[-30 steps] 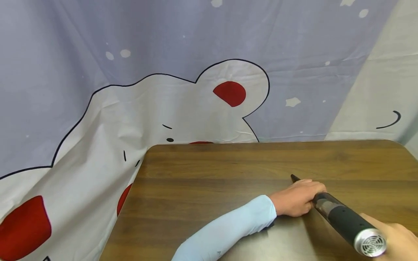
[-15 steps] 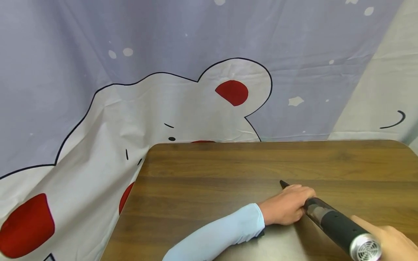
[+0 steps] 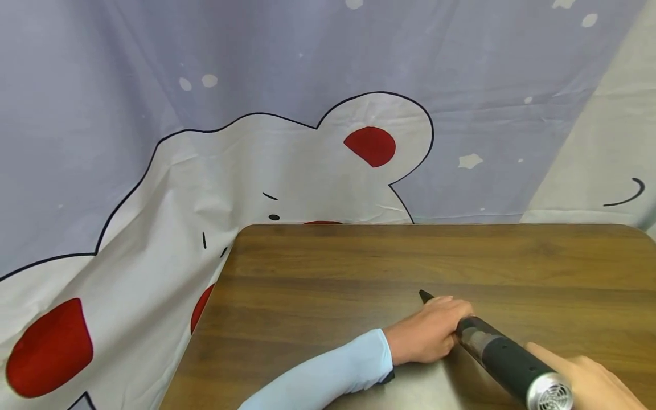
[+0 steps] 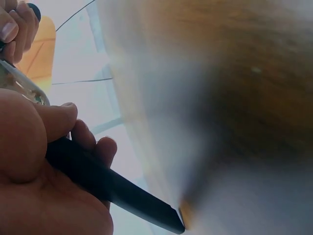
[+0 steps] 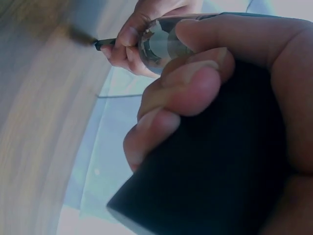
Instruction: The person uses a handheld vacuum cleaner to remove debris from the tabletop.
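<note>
A black handheld vacuum cleaner (image 3: 504, 356) with a see-through dust cup and a silver vented end slants across the right side in the head view. My left hand (image 3: 427, 333) grips its front part, the fingers curled round the slim dark nozzle (image 4: 132, 196) in the left wrist view. The nozzle's tip (image 3: 425, 295) pokes out past that hand, right at the tabletop. Behind it, my right hand (image 3: 589, 378) holds the body near the vented end. In the right wrist view its fingers (image 5: 195, 88) wrap round the dark handle (image 5: 220, 156).
Under the vacuum cleaner lies a brown wood-grain table (image 3: 318, 273) with rounded corners. A lilac and white curtain (image 3: 287, 165) with bear drawings hangs along its back and left edges. A light blue sleeve (image 3: 328, 370) covers the left forearm.
Both hands have carried the vacuum cleaner leftward and slightly toward the near side, nozzle tip along the table. The head view has shifted a little. Both grips stay the same.
</note>
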Motion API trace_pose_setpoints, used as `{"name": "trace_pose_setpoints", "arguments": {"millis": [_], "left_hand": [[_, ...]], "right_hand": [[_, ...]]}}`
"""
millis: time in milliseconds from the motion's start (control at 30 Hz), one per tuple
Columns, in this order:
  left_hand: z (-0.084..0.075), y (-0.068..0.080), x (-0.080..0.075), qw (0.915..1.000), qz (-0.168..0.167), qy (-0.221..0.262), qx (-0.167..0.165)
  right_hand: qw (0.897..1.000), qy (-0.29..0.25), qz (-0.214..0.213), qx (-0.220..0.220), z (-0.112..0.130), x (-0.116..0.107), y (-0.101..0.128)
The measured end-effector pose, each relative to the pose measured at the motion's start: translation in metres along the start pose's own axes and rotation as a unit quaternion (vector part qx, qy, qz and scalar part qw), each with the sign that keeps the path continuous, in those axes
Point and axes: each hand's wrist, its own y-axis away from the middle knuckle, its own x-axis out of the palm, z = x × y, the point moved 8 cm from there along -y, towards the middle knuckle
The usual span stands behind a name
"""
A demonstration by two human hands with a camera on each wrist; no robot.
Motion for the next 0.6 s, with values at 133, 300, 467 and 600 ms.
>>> {"name": "trace_pose_setpoints", "arguments": {"millis": [133,300,467,600], "left_hand": [[0.005,0.015,-0.005,0.9999,-0.012,0.004,-0.005],[0.015,0.035,-0.009,0.9993,-0.033,0.014,-0.012],[0.025,0.052,-0.015,0.9984,-0.045,0.027,-0.022],[0.032,0.064,-0.021,0.9978,-0.05,0.02,-0.038]], "right_hand": [[0.999,-0.01,-0.007,-0.029,0.01,0.005,-0.007],[0.992,-0.033,-0.071,-0.104,0.041,0.001,-0.015],[0.983,-0.076,-0.116,-0.123,0.073,-0.011,-0.026],[0.98,-0.089,-0.135,-0.112,0.089,-0.015,-0.036]]}}
